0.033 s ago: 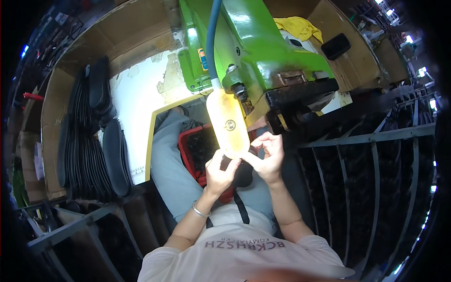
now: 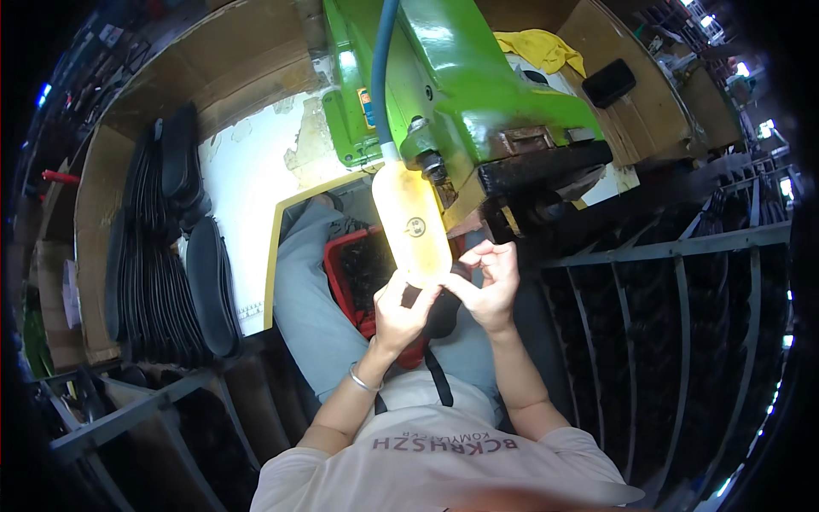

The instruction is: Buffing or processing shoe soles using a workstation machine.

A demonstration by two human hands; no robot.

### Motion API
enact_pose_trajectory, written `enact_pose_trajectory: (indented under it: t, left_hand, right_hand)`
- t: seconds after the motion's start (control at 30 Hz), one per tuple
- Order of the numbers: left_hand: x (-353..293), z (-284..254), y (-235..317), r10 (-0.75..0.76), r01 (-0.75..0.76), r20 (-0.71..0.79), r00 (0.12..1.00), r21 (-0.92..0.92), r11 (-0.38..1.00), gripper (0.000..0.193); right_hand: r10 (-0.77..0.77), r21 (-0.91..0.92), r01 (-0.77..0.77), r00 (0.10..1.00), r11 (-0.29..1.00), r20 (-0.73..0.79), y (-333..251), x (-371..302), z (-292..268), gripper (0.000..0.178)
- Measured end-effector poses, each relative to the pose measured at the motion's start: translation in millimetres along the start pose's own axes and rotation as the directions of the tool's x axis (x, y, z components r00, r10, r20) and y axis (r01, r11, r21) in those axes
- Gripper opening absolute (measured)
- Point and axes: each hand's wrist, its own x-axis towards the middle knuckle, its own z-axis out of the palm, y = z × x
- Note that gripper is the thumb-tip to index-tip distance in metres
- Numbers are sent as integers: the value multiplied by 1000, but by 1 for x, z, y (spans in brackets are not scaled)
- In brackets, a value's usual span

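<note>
My left hand [image 2: 403, 317] and my right hand [image 2: 493, 290] are close together in front of the green machine [image 2: 478, 102]. Both have fingers bent into a pinch, thumbs nearly meeting at the lower end of a lit yellow oblong lamp head [image 2: 415, 226]. That lamp hides much of what lies between the fingertips, so I cannot make out what they hold. A dark rounded piece [image 2: 442, 317] shows just below and between the hands. Beneath them, between my legs, sits a red bin [image 2: 339, 286] with dark contents. The machine's dark head [image 2: 546, 175] is beyond my right hand.
Stacks of black shoe-sole-shaped pieces [image 2: 158, 282] stand on the white tabletop [image 2: 243, 196] at left, inside cardboard walls [image 2: 230, 77]. A yellow cloth [image 2: 546, 51] and a black phone-like object [image 2: 609, 84] lie at back right. Metal racks [image 2: 674, 252] flank both sides.
</note>
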Motion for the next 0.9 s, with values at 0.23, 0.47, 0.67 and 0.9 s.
enact_pose_trajectory:
  t: [0.23,0.47,0.67,0.9]
  left_hand:
    - [13,4,6,16,-48,140,990,225,973,17]
    - [5,-205,13,388,149,-174,905,984,92,38]
    - [-31,-249,-15,202,515,-480,854,836,-192,69]
    - [-27,-253,-5,180,652,-642,746,758,1,57]
  right_hand:
    - [145,-39,-143,989,989,29,2,27,-47,32]
    - [119,271,116,690,956,-714,-12,98,-164,29]
    - [248,343,18,655,939,-714,109,152,-185,51]
    - [416,533,81,531,842,-738,139,162,-146,59]
